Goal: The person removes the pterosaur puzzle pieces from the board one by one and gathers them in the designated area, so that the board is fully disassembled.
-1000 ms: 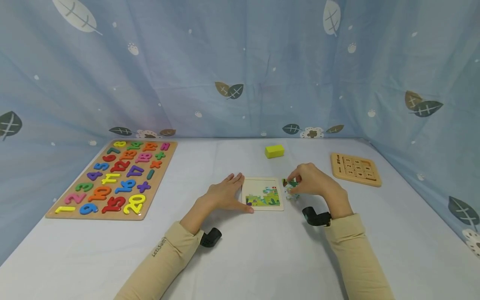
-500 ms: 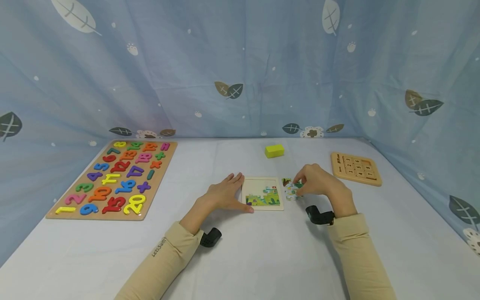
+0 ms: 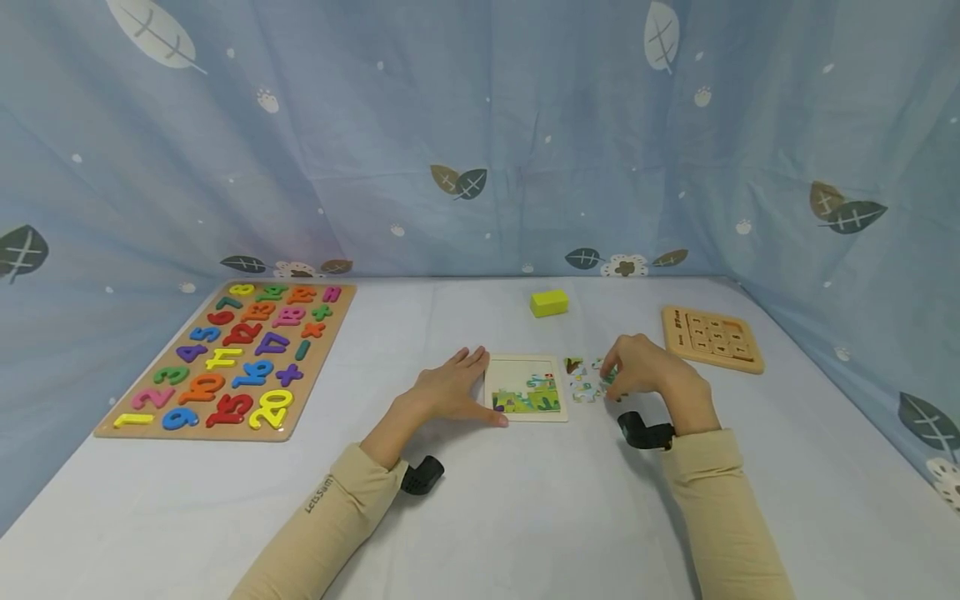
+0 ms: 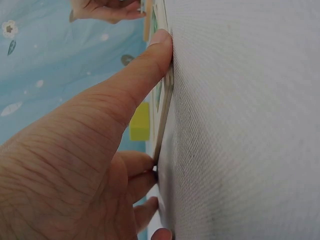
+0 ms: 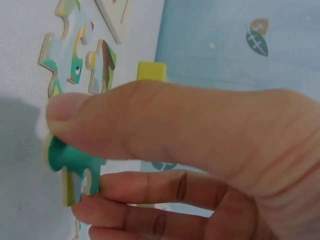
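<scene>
My left hand (image 3: 450, 390) lies against the left edge of a small pale jigsaw tray (image 3: 525, 419), fingers straight, with the thumb on its lower left corner. In the left wrist view the thumb and fingertips touch the tray edge (image 4: 162, 127). Joined picture pieces (image 3: 528, 400) cover the tray's lower part. To its right, my right hand (image 3: 639, 368) pinches a green jigsaw piece (image 5: 75, 162) between thumb and fingers, low over the table. Loose jigsaw pieces (image 3: 583, 390) lie between that hand and the tray; the right fingers partly hide some.
A yellow block (image 3: 550, 302) sits behind the tray. A wooden sliding number puzzle (image 3: 712, 339) lies at the right. On the left is a large board (image 3: 309, 375) of colourful numbers. A patterned blue curtain (image 3: 495, 225) hangs behind the white table.
My right hand has shifted to the right, away from the tray, uncovering more loose jigsaw pieces. My left hand stays at the tray.
</scene>
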A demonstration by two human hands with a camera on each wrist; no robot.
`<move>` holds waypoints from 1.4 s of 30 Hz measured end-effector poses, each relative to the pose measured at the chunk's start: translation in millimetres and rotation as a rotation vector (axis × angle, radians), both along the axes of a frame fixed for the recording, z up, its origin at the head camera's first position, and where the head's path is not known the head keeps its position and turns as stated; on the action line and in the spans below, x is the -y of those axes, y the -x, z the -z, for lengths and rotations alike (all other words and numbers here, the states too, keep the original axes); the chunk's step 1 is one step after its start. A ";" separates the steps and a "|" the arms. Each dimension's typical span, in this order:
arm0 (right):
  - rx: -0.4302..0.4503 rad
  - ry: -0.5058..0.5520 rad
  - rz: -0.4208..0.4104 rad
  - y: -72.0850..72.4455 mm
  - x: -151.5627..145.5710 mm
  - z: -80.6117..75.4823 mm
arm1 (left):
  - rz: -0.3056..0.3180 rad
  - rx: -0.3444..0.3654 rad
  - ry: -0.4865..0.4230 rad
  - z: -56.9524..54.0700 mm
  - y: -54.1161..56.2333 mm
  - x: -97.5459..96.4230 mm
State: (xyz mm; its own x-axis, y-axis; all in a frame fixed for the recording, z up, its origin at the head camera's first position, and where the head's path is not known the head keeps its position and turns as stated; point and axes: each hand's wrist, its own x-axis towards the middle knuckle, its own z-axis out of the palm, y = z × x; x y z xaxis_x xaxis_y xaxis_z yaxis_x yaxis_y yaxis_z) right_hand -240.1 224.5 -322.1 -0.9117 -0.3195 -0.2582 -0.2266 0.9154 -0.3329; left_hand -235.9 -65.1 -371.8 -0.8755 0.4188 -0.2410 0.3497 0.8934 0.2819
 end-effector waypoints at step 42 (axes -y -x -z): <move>0.025 -0.027 0.038 -0.1 3.2 7.6 | 0.007 -0.002 0.011 -2.5 -1.6 0.3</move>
